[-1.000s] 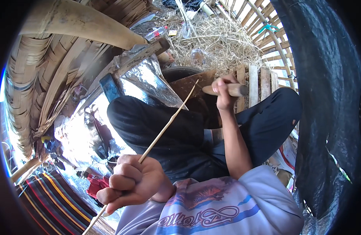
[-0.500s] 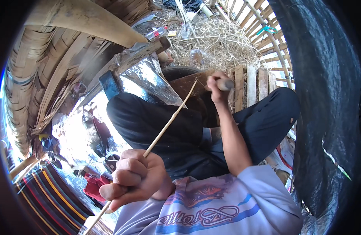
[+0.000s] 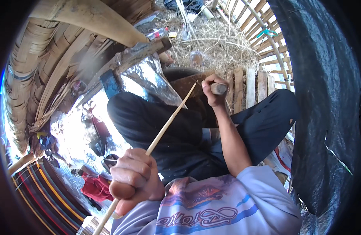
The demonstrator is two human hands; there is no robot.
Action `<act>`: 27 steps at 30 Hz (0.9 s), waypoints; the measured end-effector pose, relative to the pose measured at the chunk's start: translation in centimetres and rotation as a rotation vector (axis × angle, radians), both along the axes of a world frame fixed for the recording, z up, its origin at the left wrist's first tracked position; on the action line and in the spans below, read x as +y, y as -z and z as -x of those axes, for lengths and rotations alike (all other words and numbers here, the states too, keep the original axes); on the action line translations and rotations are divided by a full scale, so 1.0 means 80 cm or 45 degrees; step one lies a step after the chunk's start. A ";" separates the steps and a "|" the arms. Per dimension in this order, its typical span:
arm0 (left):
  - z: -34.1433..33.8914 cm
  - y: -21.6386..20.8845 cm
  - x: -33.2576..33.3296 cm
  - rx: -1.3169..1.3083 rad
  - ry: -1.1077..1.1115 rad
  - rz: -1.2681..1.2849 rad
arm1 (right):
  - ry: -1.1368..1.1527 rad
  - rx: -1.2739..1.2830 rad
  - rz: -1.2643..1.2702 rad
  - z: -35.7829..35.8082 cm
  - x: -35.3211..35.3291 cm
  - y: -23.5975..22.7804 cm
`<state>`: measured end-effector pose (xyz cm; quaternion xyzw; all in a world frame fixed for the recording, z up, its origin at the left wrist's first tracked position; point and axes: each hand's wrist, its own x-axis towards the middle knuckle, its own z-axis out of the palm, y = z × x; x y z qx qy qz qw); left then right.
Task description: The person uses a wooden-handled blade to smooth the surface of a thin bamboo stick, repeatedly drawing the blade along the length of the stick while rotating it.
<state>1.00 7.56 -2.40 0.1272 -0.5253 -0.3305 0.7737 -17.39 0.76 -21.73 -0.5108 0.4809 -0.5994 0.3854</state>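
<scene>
Fingers of the left grip (image 3: 133,172) are curled tightly around a pale stick (image 3: 165,128), with the knuckles facing up toward the camera. The right grip (image 3: 215,92) is wrapped around a rounded wooden handle (image 3: 219,89), whose blunt end points toward the viewer; whatever the handle carries at its far end is too small and dark to make out.

The stick looks light, dry and fairly stiff, so it should give only a little spring along its length and is unlikely to slip. It tapers to a narrow tip that seems the most fragile part, so the thicker stretch, where the left fist sits, is the sounder place to hold it. The handle looks solid and heavier, suited to a full-fist hold.

The stick passes right through the left grip: its lower end comes out beneath the fist and runs to the bottom edge of view, while its upper length slants away to the right above the dark trousers (image 3: 149,121). Its tip ends just beside the right grip; whether it touches anything there, I cannot tell.
</scene>
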 end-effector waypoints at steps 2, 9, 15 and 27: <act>0.003 0.000 -0.004 0.008 -0.019 0.017 | -0.004 -0.221 -0.039 -0.007 -0.009 0.011; 0.002 0.003 0.007 0.003 -0.072 -0.003 | 0.011 -0.270 -0.089 -0.004 -0.007 0.026; -0.004 0.003 0.010 0.012 -0.168 -0.060 | 0.048 0.000 -0.008 -0.006 0.000 0.012; 0.003 0.000 0.010 0.087 -0.385 -0.208 | 0.058 -0.671 -0.039 -0.001 0.006 0.012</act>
